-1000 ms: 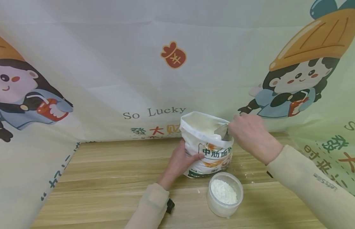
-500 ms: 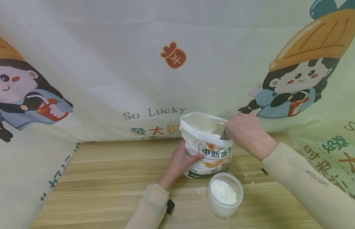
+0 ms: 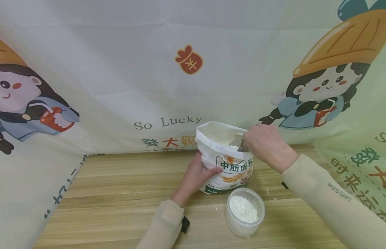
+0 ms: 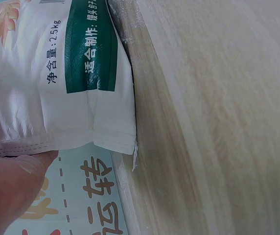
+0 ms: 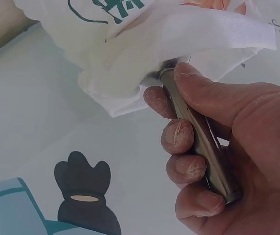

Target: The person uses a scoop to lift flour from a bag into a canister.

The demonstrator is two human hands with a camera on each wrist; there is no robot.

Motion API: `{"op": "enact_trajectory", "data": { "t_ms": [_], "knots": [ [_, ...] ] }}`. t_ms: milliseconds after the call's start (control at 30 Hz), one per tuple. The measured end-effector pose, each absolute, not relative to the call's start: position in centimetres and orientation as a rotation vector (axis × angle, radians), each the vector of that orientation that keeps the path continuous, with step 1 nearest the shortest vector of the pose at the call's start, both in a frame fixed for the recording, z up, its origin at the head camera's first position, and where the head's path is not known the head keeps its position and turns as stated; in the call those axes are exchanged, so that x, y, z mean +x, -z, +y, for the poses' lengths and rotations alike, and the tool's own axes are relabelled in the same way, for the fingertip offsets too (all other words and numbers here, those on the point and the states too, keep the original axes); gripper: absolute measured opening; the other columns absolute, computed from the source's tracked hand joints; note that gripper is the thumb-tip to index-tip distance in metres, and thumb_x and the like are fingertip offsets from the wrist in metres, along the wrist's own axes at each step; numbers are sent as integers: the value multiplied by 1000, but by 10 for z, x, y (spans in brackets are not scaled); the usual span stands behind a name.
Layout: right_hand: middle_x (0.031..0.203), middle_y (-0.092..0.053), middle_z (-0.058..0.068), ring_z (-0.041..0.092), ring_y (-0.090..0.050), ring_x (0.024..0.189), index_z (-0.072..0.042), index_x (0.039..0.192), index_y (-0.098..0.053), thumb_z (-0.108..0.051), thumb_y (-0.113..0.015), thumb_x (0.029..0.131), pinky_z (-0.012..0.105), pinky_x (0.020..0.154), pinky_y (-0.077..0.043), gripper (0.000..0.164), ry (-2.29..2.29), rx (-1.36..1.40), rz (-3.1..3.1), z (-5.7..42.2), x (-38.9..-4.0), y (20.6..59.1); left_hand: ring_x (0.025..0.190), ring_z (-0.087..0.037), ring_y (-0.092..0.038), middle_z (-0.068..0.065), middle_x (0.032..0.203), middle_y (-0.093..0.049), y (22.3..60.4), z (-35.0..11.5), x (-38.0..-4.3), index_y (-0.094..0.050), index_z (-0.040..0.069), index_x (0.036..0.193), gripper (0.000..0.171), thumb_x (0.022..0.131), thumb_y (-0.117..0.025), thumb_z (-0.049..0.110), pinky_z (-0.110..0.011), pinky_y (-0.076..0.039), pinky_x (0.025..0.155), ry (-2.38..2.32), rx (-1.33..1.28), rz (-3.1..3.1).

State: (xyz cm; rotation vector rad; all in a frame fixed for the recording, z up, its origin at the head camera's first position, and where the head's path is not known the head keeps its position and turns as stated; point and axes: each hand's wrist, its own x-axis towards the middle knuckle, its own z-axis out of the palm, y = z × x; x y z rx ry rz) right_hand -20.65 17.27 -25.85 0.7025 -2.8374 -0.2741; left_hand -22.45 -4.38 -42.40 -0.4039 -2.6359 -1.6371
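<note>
A white flour bag (image 3: pixel 225 173) stands upright with its mouth folded open. My left hand (image 3: pixel 195 176) grips its left side, thumb across the printed front; the left wrist view has part of this hand (image 4: pixel 17 183) beside the bag's lower seam. Over the bag's right rim, my right hand (image 3: pixel 266 143) holds a metal scoop (image 3: pixel 239 142), whose head is inside the mouth. In the right wrist view, its steel handle (image 5: pixel 198 137) lies in the curled, flour-dusted fingers (image 5: pixel 186 166). The scoop's head is mostly hidden by the bag.
A clear round tub (image 3: pixel 242 228) holding white flour (image 3: pixel 243 208) stands just in front of the bag. Small flour specks dot the wooden table (image 3: pixel 118 193). A printed cloth backdrop (image 3: pixel 133 69) rises right behind the bag and along both sides.
My right hand has shifted slightly left and lower, moving the scoop further into the bag. The left hand, the bag and the tub have stayed in place.
</note>
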Motion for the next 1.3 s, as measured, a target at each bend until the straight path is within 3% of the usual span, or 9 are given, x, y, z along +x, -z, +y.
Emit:
{"op": "enact_trajectory", "data": {
  "t_ms": [333,900,1300],
  "knots": [
    [63,-57,2,20,-50,62,-10,91,-82,-18,-81,90,32,50,-48,8,246,735,-2876,173,-211,265,120,-31,-62,-15,131,-64,423,-43,-224,-42,6,149,84,83,-89,27,-48,-48,108,1657,-399,-2630],
    [71,-62,4,21,-53,65,-8,93,-80,-23,-77,94,33,54,-49,15,198,720,-2905,180,-217,281,120,-32,-62,-16,130,-65,424,-43,-225,-41,6,150,85,83,-89,27,-49,-48,108,1651,-412,-2613],
    [68,-56,2,21,-51,64,-5,94,-77,-21,-72,98,33,55,-47,17,155,711,-2932,186,-220,287,121,-32,-61,-16,132,-64,425,-43,-225,-41,6,150,85,82,-89,27,-49,-47,108,1655,-404,-2619]
  ]
}}
